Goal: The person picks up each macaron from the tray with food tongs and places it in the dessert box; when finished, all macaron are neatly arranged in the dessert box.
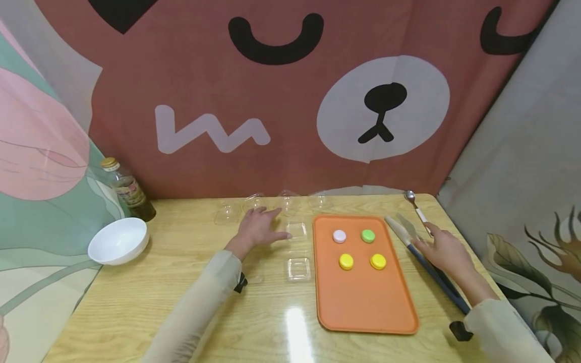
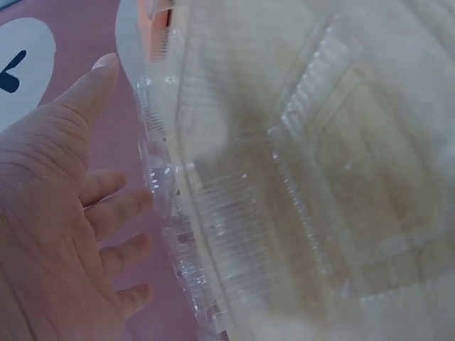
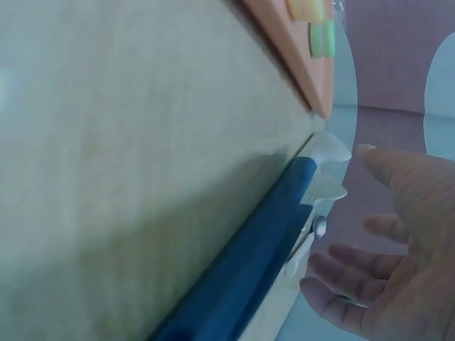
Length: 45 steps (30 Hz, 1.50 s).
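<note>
My left hand (image 1: 257, 229) hovers with spread fingers over several clear plastic containers, holding nothing. One container (image 1: 298, 269) stands in front of the hand, near the tray; others line the table's back edge. In the left wrist view a clear container (image 2: 370, 177) fills the right side, beside the fingers (image 2: 117, 213). On the right, my right hand (image 1: 447, 250), its fingers loosely bent and holding nothing, is above two blue-handled utensils (image 3: 242, 249) with pale, flat blades. A spoon (image 1: 416, 206) with a white handle lies just past its fingertips.
Between the hands lies an orange tray (image 1: 363, 302) bearing a pale lilac macaron (image 1: 339, 236), a green macaron (image 1: 368, 236) and two yellow macarons (image 1: 346, 261). A white bowl (image 1: 119, 242) and a bottle (image 1: 130, 191) of dark liquid stand at the left edge. Printed curtain (image 1: 290, 166) hangs behind the table.
</note>
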Tool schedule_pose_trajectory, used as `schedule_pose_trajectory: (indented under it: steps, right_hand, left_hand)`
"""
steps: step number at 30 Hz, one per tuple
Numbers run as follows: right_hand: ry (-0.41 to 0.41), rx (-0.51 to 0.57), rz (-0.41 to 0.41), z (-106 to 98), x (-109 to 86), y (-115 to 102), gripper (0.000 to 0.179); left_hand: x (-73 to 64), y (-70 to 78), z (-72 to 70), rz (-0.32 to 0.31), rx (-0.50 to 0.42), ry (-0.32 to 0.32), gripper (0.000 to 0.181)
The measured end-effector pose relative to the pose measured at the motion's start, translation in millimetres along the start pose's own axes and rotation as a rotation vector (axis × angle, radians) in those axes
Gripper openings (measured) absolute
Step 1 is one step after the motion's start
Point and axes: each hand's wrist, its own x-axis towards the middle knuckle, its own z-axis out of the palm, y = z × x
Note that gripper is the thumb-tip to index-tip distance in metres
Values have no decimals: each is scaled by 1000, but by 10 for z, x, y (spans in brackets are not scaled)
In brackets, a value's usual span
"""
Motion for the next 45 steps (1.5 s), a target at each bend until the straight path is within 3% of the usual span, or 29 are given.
schedule_pose_trajectory:
  steps: [14,28,45]
  right_hand:
    - [-60,-43,-29,105,-234,163,80]
    - [-102,-55,-53,112,-288,226,67]
    - [-125,-62,-15,117,-289,274,64]
  left_hand:
    - [29,29,124,28,-31,11,94]
    - [102,63,176,43,-88,-12,92]
    - [149,92,185,83,-51,4,84]
